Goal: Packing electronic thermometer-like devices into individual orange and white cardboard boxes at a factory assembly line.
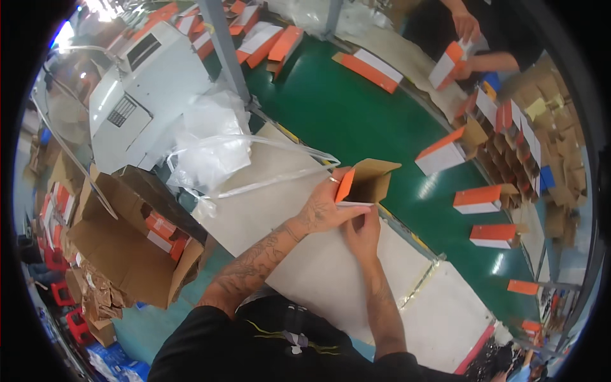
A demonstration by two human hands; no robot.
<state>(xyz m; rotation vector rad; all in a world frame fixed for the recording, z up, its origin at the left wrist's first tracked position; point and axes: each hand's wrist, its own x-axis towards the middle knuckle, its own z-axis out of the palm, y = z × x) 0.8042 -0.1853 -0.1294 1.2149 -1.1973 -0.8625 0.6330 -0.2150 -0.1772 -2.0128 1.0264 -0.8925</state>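
A small orange and white carton (pixel 369 183) with brown inner walls is held at the edge of the light work table (pixel 305 245), its flaps standing up at the top. My left hand (pixel 323 207) wraps its left side, the thumb laid along the white near face. From below, my right hand (pixel 363 234) grips the same near face with its fingertips, close to my left thumb. The carton's underside and the fingers behind it are hidden.
Clear plastic bags (pixel 213 137) lie at the table's left, beside a white machine (pixel 149 89). A large brown cardboard box (pixel 127 235) holds several orange cartons. On the green conveyor belt (pixel 356 121) stand more cartons (pixel 439 153). Across it, a person's hands (pixel 468 28) hold a carton.
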